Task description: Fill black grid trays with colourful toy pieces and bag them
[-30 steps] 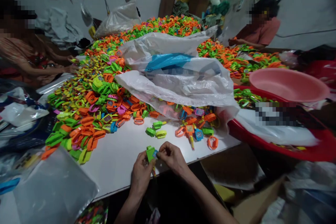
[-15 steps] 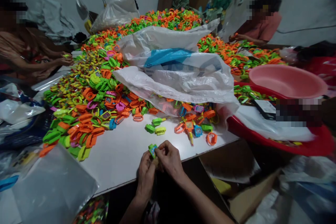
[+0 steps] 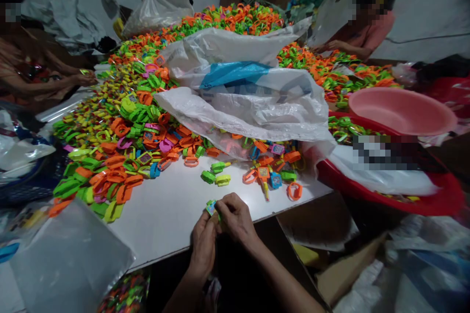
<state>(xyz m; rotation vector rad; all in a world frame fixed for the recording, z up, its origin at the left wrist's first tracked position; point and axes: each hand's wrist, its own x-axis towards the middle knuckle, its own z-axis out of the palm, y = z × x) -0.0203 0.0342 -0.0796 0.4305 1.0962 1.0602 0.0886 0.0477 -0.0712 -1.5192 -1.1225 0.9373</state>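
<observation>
The left hand (image 3: 204, 244) pinches the green toy piece (image 3: 210, 207), which shows less than a second ago. Only its blue-faced tip pokes out, pointing away over the tabletop (image 3: 169, 215) edge, its long axis hidden. The right hand (image 3: 235, 217) grips it too.

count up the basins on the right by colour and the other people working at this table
pink basin: 1
red basin: 1
other people: 2, one on the left, one at the far right
total: 4
</observation>
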